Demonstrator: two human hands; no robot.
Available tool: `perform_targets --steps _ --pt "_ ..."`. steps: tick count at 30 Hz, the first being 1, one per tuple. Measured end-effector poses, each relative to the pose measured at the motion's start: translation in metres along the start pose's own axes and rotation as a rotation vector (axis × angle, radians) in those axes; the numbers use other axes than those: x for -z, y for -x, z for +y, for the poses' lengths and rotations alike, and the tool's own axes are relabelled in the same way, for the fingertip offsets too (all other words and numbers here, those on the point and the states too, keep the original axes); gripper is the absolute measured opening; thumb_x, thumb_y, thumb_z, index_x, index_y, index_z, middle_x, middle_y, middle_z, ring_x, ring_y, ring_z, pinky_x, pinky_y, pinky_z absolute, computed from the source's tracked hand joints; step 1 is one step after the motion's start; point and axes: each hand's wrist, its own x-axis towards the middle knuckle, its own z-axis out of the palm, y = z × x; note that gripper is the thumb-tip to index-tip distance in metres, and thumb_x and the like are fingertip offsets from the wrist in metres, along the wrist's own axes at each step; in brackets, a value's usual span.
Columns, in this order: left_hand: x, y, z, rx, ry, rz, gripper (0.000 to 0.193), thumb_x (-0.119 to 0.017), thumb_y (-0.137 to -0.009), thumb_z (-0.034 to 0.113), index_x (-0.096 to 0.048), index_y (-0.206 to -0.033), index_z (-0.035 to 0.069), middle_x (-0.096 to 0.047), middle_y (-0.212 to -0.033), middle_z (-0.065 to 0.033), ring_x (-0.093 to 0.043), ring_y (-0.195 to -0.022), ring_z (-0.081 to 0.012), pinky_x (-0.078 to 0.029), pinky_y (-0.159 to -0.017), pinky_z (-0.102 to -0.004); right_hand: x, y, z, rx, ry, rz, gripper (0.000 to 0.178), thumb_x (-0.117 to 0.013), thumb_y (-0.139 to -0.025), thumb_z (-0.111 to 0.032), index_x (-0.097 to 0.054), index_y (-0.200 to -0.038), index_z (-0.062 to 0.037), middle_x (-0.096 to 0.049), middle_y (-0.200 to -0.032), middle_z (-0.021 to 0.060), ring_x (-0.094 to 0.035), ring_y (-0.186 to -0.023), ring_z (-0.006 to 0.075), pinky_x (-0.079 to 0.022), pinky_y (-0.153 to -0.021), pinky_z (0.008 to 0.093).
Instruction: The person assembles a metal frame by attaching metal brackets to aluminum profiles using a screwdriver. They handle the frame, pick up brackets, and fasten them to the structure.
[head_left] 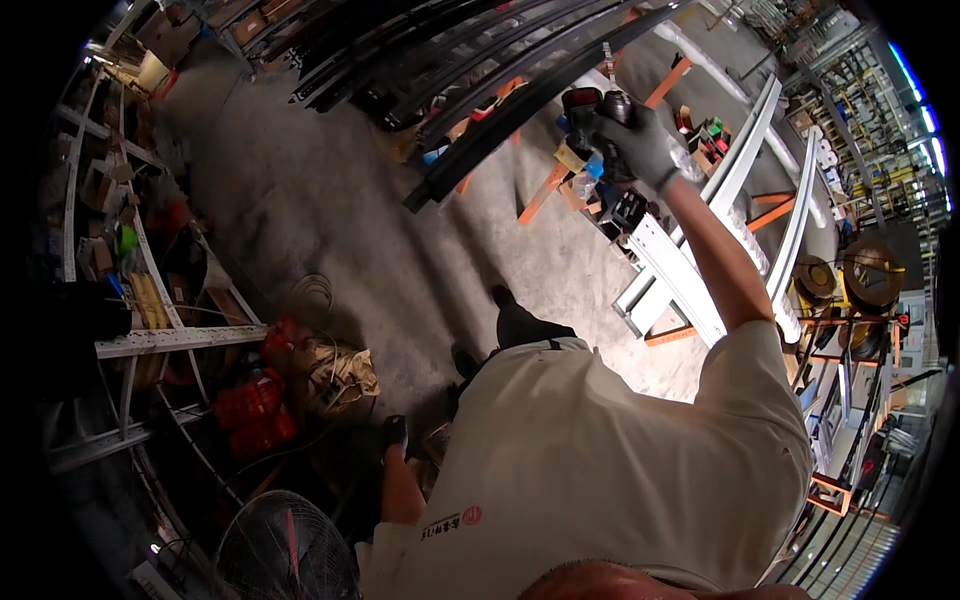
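- The right hand (640, 143), in a grey glove, is closed around a black power tool (616, 107); the grip is narrow, with the fingers wrapped on the tool's body.
- So the tool is inside the right grip, at the end of the stretched right arm; its exact type I cannot tell.
- Just to the left of this grip lies a long black profile (520, 122). Its long axis runs slantwise, from lower left of the grip to above it, passing beyond the tool.
- Of the 2 hands, the right is clearly nearer to this profile; whether the tool touches it, I cannot tell.
- More dark profiles (400, 45) lie farther left and up from the right grip, roughly along the same direction.
- To the right of the grip, a pale profile (745, 150) rises slantwise; below the grip, a wide white profile (680, 280) lies brightly lit.
- An orange support bar (543, 193) stands out below and left of the grip.
- The left hand (396, 433), in a dark glove, hangs low, well apart from the right; I cannot tell if its fingers are open or hold something.
- Near the left hand, up and left, is a crumpled brown bag (340, 375); a round fan (288, 545) is below and left.
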Motion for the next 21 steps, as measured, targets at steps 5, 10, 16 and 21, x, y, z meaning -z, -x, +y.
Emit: perform_targets --steps 5,10,16,21 --pt "0.000 0.013 -0.004 0.105 0.108 0.003 0.030 -0.061 -0.094 0.031 -0.069 -0.110 0.007 -0.072 -0.101 -0.0132 -0.069 -0.094 -0.0309 -0.054 -0.081 -0.0433 -0.105 -0.132 0.084 0.239 0.624 0.057 0.034 -0.069 -0.083 -0.036 -0.068 -0.098 -0.0053 -0.070 -0.083 0.0198 -0.070 -0.078 0.0356 -0.052 -0.071 0.0473" --pt "0.026 0.007 0.067 0.136 0.114 -0.017 0.029 -0.062 -0.095 0.029 -0.068 -0.111 0.007 -0.072 -0.100 -0.0123 -0.069 -0.092 -0.0293 -0.054 -0.079 -0.0419 -0.184 -0.221 0.171 0.086 1.129 0.010 0.036 -0.067 -0.085 -0.045 -0.069 -0.097 -0.0106 -0.071 -0.096 0.0167 -0.070 -0.089 0.0346 -0.049 -0.079 0.0505" --pt "0.048 0.005 0.124 0.206 0.174 0.014 0.029 -0.062 -0.095 0.027 -0.067 -0.113 0.006 -0.071 -0.100 -0.0113 -0.069 -0.090 -0.0274 -0.054 -0.077 -0.0403 -0.256 -0.272 0.197 -0.106 1.023 -0.215 0.038 -0.061 -0.090 -0.035 -0.064 -0.118 -0.0089 -0.070 -0.107 0.0111 -0.067 -0.104 0.0305 -0.044 -0.090 0.0556" --pt "0.066 -0.032 0.173 0.218 0.149 -0.033 0.028 -0.063 -0.095 0.026 -0.066 -0.115 0.005 -0.071 -0.099 -0.0104 -0.068 -0.088 -0.0257 -0.054 -0.075 -0.0389 -0.258 -0.279 0.220 -0.116 1.094 -0.230 0.041 -0.057 -0.087 -0.023 -0.056 -0.123 -0.0041 -0.069 -0.105 0.0124 -0.065 -0.101 0.0295 -0.046 -0.083 0.0560"
